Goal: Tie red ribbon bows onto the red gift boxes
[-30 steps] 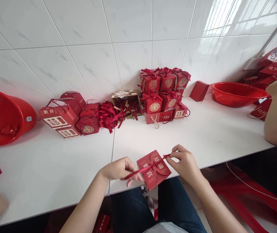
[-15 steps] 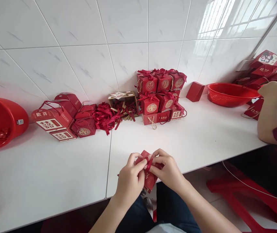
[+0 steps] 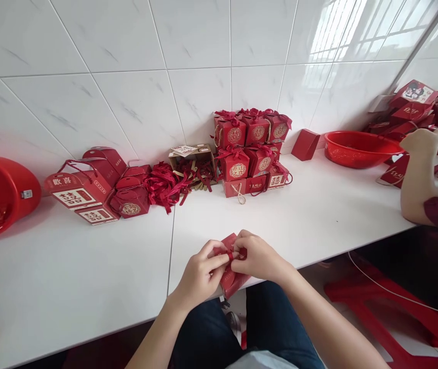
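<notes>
A small red gift box (image 3: pixel 229 281) lies at the table's front edge, between my two hands. Across its top runs a dark red ribbon (image 3: pixel 231 255), looped around a finger of my left hand (image 3: pixel 199 274). The fingers of that hand are closed on the ribbon. My right hand (image 3: pixel 259 259) pinches the ribbon from the other side, its fingertips meeting those of the left over the box. Part of the box and most of the ribbon are hidden under my fingers.
Finished-looking red boxes (image 3: pixel 234 134) with bows are stacked by the wall. Left of them are a ribbon pile (image 3: pixel 165 183) and more boxes (image 3: pixel 94 187). A red bucket (image 3: pixel 26 179) lies far left, a red basin (image 3: pixel 360 151) right. A co-worker's arm (image 3: pixel 420 174) rests at the right.
My right hand has shifted slightly left and its fingers have curled in closer over the ribbon. The ribbon loop now lies around a left finger. The view has turned slightly right.
</notes>
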Tool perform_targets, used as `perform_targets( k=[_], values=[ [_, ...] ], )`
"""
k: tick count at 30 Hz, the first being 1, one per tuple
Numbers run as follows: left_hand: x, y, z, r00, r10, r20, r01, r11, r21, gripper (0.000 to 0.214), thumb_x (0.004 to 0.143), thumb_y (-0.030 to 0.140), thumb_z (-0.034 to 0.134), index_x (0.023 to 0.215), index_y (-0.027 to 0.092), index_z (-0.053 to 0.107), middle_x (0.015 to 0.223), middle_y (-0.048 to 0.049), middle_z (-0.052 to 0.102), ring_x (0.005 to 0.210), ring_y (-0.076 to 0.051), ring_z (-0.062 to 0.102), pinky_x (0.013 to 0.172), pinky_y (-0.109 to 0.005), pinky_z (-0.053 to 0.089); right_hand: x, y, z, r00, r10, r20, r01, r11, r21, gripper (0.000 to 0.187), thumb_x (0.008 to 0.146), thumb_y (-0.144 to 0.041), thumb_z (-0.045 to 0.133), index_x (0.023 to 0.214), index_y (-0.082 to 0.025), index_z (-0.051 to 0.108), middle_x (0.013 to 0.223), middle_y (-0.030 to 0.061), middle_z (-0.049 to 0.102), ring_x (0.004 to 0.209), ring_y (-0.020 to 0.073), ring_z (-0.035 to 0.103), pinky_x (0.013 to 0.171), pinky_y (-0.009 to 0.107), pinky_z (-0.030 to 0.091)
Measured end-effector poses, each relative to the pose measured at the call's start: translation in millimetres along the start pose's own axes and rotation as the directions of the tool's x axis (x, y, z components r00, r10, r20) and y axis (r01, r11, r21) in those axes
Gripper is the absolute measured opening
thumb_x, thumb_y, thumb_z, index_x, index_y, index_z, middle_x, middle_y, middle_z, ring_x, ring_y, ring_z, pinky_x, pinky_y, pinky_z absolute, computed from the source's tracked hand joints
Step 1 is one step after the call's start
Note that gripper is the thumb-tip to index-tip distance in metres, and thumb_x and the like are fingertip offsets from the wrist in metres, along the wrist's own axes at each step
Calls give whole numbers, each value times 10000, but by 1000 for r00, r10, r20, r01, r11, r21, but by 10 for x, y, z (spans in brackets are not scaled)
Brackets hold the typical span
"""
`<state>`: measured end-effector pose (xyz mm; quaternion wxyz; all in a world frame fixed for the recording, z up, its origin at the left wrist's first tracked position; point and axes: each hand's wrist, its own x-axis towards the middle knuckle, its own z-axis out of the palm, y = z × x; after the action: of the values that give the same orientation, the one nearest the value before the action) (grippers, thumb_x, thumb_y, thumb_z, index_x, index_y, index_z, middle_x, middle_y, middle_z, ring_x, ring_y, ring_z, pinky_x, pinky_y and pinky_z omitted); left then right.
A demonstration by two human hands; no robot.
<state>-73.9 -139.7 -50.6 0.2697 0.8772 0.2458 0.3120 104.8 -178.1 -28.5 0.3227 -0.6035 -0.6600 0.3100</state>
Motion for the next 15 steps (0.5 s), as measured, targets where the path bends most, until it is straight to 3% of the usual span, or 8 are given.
perform_targets(
  k=[5, 10, 12, 15],
  values=[
    [16, -21, 3, 987, -115, -110, 121, 991, 50, 205, 910, 174, 463, 881, 205, 664, 990, -66, 580, 718, -124, 626, 651, -247, 531, 20, 31, -12, 1000, -17, -10, 17, 1000, -2, 151, 640, -141, 605, 557, -191, 490, 754, -12, 506, 630, 119, 504, 609, 264, 407],
    [-81, -49, -120, 920, -297, -256, 362, 895, 262, 174, 910, 239, 440, 878, 211, 609, 1053, -69, 569, 685, -143, 620, 599, -276, 496, -22, 155, -97, 993, 28, -111, -28, 1000, -4, 103, 683, -161, 564, 591, -192, 528, 843, 11, 538, 676, 134, 524, 668, 294, 426],
    [-124, -58, -184, 908, -347, -235, 394, 898, 197, 154, 898, 248, 449, 867, 215, 596, 1101, -79, 558, 863, -193, 638, 730, -319, 515, -35, 217, -105, 991, 38, -129, -37, 999, 7, 99, 690, -161, 548, 602, -197, 519, 837, 11, 539, 667, 138, 517, 658, 298, 430],
    [-141, -57, -234, 898, -428, -106, 417, 902, -109, 156, 895, 262, 442, 805, 215, 561, 1198, -89, 549, 1177, -251, 525, 958, -389, 445, -35, 276, -61, 986, 2, -165, 7, 999, 53, 103, 706, -160, 534, 623, -204, 492, 882, 25, 554, 754, 164, 555, 725, 318, 455]
  ],
)
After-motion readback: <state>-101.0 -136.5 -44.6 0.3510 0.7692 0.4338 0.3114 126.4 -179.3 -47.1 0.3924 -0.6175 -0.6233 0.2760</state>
